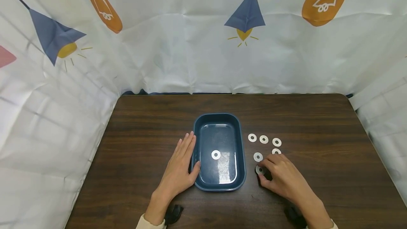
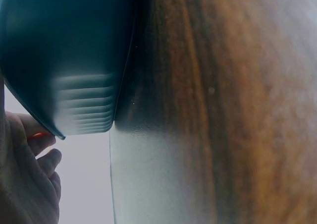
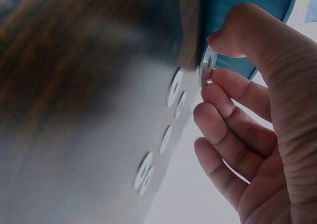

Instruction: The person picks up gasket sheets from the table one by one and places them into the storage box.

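Note:
A blue rectangular tray [image 1: 219, 187] stands on the table with one flat metal washer [image 1: 216, 150] lying inside it. My left hand [image 1: 180, 167] touches the tray's left side, fingers straight along the rim and thumb over the near edge. To the right of the tray, my right hand [image 1: 281, 176] pinches another washer [image 3: 203, 70] by its edges between thumb and index finger. In the right wrist view this washer is raised off the tabletop, its other fingers loosely bent below. Just beyond the right hand lies a washer [image 1: 254, 157], with another [image 1: 276, 150] partly hidden behind the knuckles.
Three more washers lie in a row farther back, the leftmost washer [image 1: 249, 138] closest to the tray. Under everything is a dark wood-grain table [image 1: 152, 123]. A white curtain [image 1: 165, 56] with lamp prints hangs behind its back edge and along the sides.

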Demonstrator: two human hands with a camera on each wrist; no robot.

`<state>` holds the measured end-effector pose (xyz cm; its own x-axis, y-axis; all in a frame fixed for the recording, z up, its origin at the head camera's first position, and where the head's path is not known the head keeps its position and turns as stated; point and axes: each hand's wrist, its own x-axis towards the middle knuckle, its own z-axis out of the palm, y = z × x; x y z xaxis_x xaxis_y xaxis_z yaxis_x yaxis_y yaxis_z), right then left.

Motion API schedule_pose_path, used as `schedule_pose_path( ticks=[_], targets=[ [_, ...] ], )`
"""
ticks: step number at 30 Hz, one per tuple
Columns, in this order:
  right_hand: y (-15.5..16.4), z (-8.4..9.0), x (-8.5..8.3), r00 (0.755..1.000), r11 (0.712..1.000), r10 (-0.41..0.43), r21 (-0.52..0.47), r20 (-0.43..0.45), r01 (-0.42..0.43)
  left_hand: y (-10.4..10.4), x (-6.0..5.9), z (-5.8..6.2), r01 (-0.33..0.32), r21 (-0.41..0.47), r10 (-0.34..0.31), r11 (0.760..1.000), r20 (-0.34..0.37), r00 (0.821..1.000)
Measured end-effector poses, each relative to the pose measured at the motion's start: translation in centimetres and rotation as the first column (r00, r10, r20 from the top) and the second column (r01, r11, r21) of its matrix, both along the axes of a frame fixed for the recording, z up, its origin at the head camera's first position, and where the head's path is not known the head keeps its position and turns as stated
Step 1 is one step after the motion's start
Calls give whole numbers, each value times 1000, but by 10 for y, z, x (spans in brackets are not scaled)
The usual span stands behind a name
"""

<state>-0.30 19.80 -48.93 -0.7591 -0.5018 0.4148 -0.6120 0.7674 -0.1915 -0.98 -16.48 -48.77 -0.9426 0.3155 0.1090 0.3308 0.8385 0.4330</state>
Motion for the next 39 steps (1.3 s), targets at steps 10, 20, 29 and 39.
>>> schedule_pose_path(
  ticks=[10, 20, 29, 39],
  targets=[
    [-2, 11, -7, 1000, 1000, 11, 8, -14, -11, 0, 0, 0, -4, -8, 4, 1000, -5, 1000],
    [-6, 25, -16, 999, 1000, 24, -8, -30, -24, 0, 0, 1, -8, -9, 8, 1000, 17, 1000],
    [-10, 40, -25, 1000, 999, 14, -29, 4, -14, -1, 1, 0, -11, -11, 11, 1000, 30, 999],
    [-16, 46, -33, 999, 996, 38, -80, 35, -35, 1, 0, 0, -11, -17, 11, 1000, 32, 999]
  ],
)
